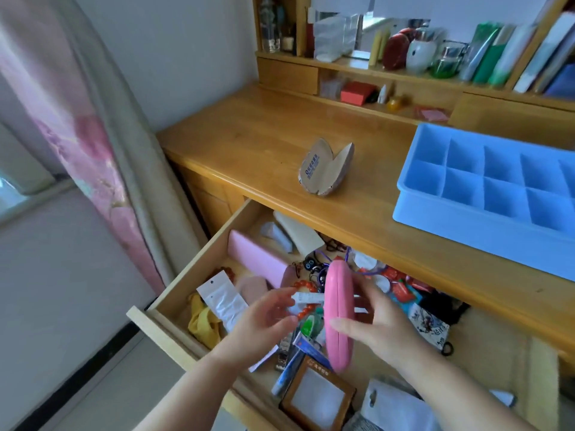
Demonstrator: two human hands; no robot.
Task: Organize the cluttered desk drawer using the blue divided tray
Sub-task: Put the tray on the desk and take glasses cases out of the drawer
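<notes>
The wooden desk drawer [174,293] stands pulled out, crammed with small clutter. Above its middle I hold a pink oval case [338,312] on edge; my right hand [378,321] grips its right side. My left hand [264,318] hovers just left of the case, fingers apart, holding nothing. The blue divided tray [413,209] sits on the desktop at the right, and the compartments I can see hold nothing. In the drawer lie a long pink box [258,256], a red bead bracelet [303,309], a white packet [222,298], a yellow cloth [202,321] and a brown framed box [317,396].
An open beige glasses case [325,169] stands on the wooden desktop [249,135] left of the tray. Shelves at the back carry jars, books and a red box [357,92]. A pink curtain [84,144] hangs at the left.
</notes>
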